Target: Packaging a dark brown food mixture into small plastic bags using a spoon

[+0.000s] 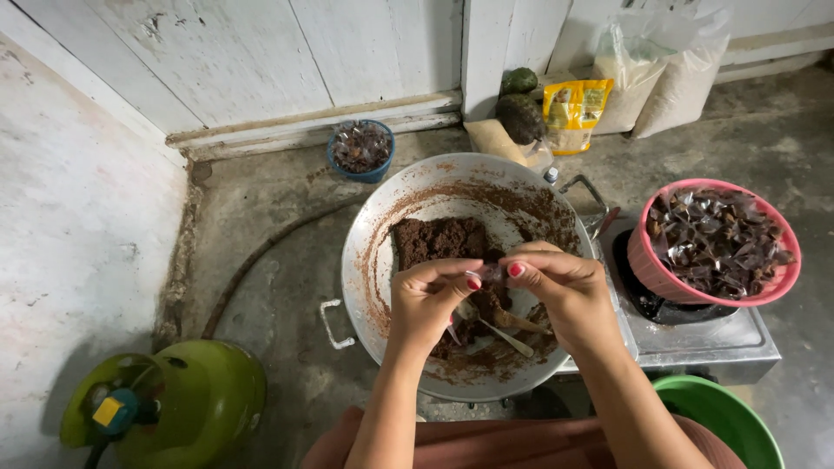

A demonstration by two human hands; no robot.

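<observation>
Both forearms rise from the bottom edge of the frame and meet at its centre, over a wide metal wok. Left hand and right hand face each other, and their fingers are pinched narrow on the two ends of a small clear plastic wrapper with a dark lump inside, seemingly held taut between them so the ends can be twisted. That little wrapped piece sits just above the middle of the wok.

Inside the wok a slab of dark brown paste lies toward the upper centre, with smears up the walls, and two spoons rest in the bottom below the hands, close enough to scoop from. It is held over the wok, so any crumbs would fall back into it.

At the right of the frame a pink basket, heaped with finished wrapped pieces, sits on a gas stove, within easy reach of the right hand. A green basin shows at the lower right corner. A green gas cylinder stands on the floor at lower left, well apart from the work. At upper centre, against the white wall, sit a blue bowl of wrappers, a yellow packet and plastic bags of pale grain.
</observation>
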